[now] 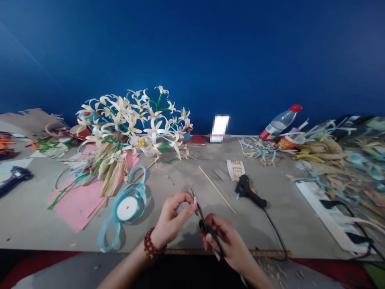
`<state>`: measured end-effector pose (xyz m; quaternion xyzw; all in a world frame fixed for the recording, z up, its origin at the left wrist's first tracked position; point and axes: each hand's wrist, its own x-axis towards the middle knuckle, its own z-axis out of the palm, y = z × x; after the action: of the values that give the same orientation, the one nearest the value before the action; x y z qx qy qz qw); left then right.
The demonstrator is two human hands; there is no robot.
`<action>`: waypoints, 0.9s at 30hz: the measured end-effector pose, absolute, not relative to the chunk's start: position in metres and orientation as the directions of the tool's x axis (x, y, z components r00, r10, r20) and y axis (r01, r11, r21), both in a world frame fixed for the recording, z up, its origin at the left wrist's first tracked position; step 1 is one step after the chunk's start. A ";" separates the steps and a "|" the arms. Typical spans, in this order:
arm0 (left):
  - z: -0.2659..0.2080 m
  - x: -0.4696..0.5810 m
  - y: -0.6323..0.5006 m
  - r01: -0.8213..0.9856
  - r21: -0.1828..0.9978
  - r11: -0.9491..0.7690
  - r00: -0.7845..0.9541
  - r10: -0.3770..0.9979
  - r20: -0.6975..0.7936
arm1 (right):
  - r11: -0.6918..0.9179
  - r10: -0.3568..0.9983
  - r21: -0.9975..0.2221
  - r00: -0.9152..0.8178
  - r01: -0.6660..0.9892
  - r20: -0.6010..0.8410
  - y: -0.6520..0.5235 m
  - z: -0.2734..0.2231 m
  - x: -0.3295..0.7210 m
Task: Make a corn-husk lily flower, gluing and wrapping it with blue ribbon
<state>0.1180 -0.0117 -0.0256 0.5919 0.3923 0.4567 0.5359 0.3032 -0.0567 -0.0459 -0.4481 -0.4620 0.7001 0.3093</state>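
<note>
Scissors (207, 226) with black handles are in my right hand (224, 239), fingers through the loops, blades pointing up and away. My left hand (176, 214), with a red beaded bracelet on its wrist, pinches a small pale strip (195, 199) between thumb and forefinger. The strip sits right at the scissor blades; whether they are cutting it I cannot tell. A thin wooden stick (217, 189) lies on the table just beyond my hands. To the left of my left hand is a spool of light blue ribbon (127, 209) with a loose loop.
White handmade flowers (126, 116) and pink paper (78, 204) fill the left side. A black glue gun (251, 192) rests right of centre, its cord running to the table's front edge. A power strip (325, 224), a plastic bottle (279, 124) and piled husks (321, 148) stand at right.
</note>
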 end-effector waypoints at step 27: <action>-0.021 0.109 -0.002 -0.171 0.973 0.152 0.443 0.894 -0.062 | -0.301 0.880 -0.954 -0.386 -0.003 -0.277 -0.043 -0.035 0.319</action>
<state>0.1087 -0.0022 -0.0210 0.5174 0.3494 0.3953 0.6738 0.3187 -0.0426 -0.0352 -0.4462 -0.4916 0.6718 0.3284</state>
